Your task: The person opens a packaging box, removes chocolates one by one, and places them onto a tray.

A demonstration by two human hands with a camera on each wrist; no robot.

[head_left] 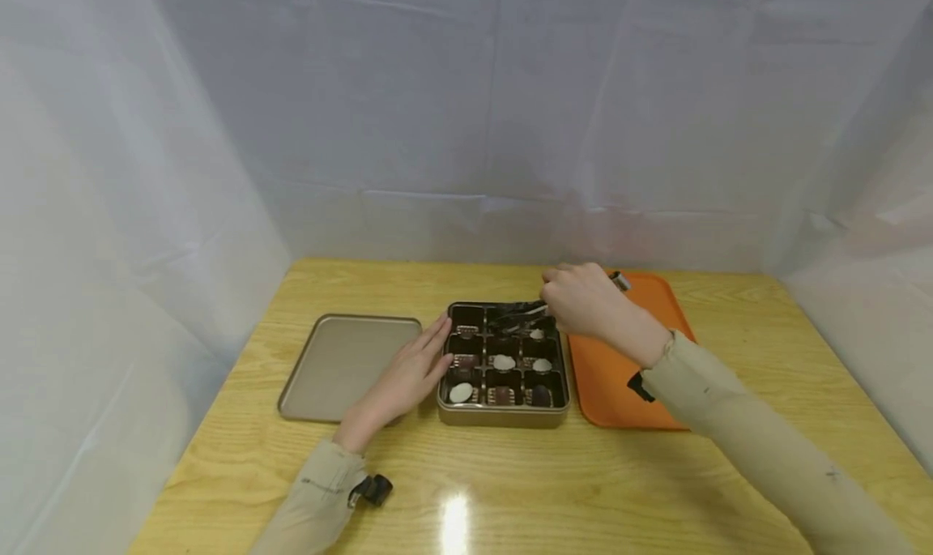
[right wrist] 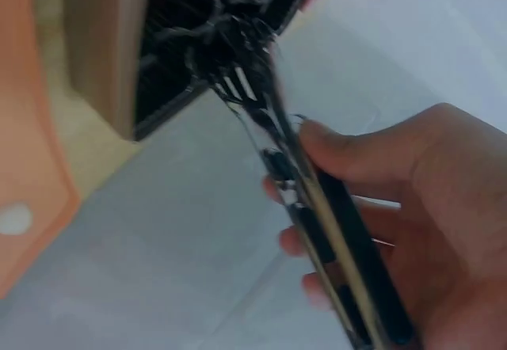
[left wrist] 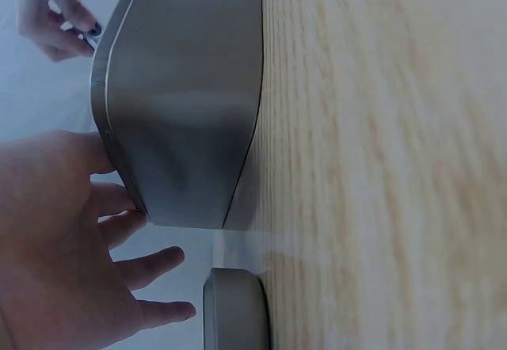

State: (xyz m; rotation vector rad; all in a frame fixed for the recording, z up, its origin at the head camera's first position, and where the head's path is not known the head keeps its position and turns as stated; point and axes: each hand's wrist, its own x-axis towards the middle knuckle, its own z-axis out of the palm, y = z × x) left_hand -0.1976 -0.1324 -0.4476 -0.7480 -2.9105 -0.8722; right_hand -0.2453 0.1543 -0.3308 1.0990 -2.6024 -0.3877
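Observation:
A metal tin (head_left: 503, 418) stands mid-table, fitted with a dark plastic insert of three rows of three compartments. Small white and dark brown pieces lie in several of them, among them a white oval piece (head_left: 461, 393) at front left. My left hand (head_left: 408, 377) rests against the tin's left side, its fingers extended; the left wrist view shows some of them at the rim and others spread apart. My right hand (head_left: 586, 300) grips black-and-silver tongs (right wrist: 317, 223) over the far right part of the tin. The tongs' tips reach into the back row, and whatever lies between them is hidden.
A flat, rimmed metal lid (head_left: 353, 369) lies left of the tin, partly behind my left wrist. Right of the tin is an orange tray (head_left: 608, 385), with a white round piece (right wrist: 14, 219) on it in the right wrist view. White sheeting (head_left: 466, 134) surrounds the wooden table.

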